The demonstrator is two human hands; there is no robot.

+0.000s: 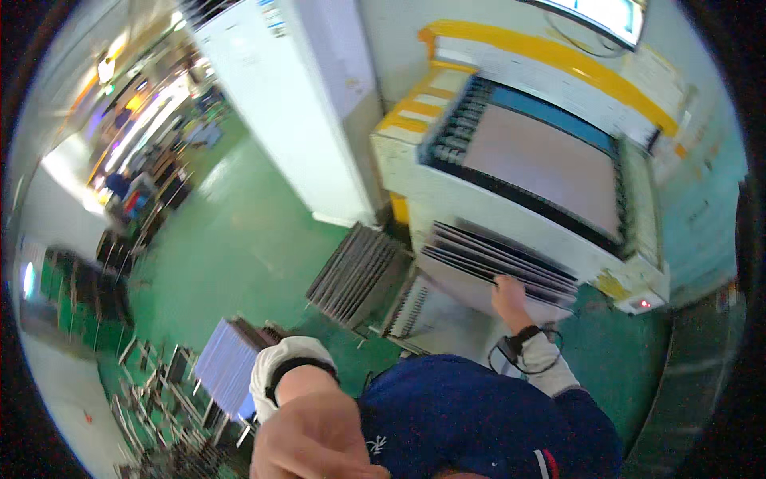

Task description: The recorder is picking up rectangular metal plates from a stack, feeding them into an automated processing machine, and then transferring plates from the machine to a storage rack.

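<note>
My right hand [509,299] reaches to the top edge of a grey flat panel [496,294], its fingers closed on that edge. Behind it, several similar thin panels [519,259] lean upright in a row. They stand in a rack [403,315] with toothed slots along its left side. Close to the camera, my left hand [315,435] is raised in front of my body with its fingers curled. The lower picture edge cuts it off, so whatever it may hold is hidden. A black band with a looped cord [527,343] is on my right wrist.
Beyond the rack stands a pale machine [511,203] with black rollers and a large flat panel [546,168] on top. A second stack of dark panels [359,271] is left of the rack. Bluish panels [227,367] and metal racks [159,399] stand farther left. A white pillar [279,104] rises behind.
</note>
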